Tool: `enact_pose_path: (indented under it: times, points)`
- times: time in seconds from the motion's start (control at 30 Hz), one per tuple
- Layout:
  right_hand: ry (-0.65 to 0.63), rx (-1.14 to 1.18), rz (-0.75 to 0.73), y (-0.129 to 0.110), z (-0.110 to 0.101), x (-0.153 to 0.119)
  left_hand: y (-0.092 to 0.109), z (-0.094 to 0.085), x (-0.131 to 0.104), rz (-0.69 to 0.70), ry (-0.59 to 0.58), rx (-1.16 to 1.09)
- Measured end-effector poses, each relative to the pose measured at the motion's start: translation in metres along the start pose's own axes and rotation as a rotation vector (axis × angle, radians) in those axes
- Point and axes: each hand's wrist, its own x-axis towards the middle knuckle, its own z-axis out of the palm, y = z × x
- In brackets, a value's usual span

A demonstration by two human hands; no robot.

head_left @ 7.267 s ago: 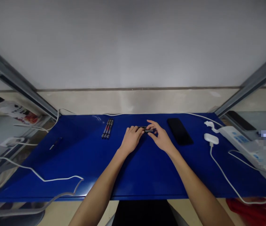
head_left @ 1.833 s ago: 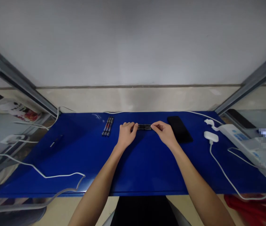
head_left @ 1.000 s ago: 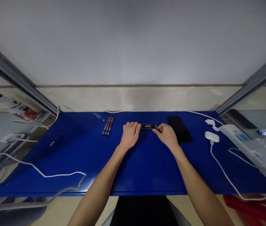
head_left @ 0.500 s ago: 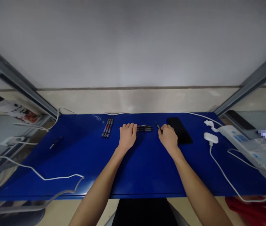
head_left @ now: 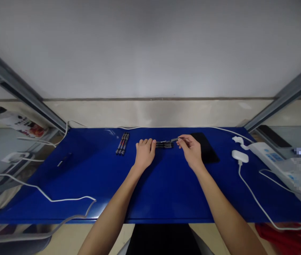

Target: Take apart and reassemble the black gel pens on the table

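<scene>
My left hand (head_left: 145, 153) lies over the left ends of several dark pens (head_left: 164, 145) grouped crosswise on the blue table (head_left: 166, 187), its fingers curled round them. Between the thumb and fingers of my right hand (head_left: 190, 147) is a dark pen (head_left: 175, 140), pinched by its right end. That pen slants slightly, with its left end close above the grouped pens; whether it touches them I cannot tell. Farther left, three pens with dark grey ends (head_left: 122, 143) lie side by side, pointing away from me.
A black tablet-like slab (head_left: 206, 150) lies just behind my right hand. To the right are a white earbud case (head_left: 240, 156) on a cable and a white power strip (head_left: 269, 156). Another dark pen-like item (head_left: 64, 159) and a white cable (head_left: 67, 200) are at left.
My right hand has turned and lifted slightly, swinging the pen from a steep slant beside the group to a nearly level pose over its right end. My left hand stays put.
</scene>
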Motion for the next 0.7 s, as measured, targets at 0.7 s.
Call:
enact_pose_path:
  times: [0.7]
  points:
    - [-0.202,-0.38,-0.013,-0.004,0.013,-0.016,0.015,-0.006,-0.009,0.226,-0.122,-0.111]
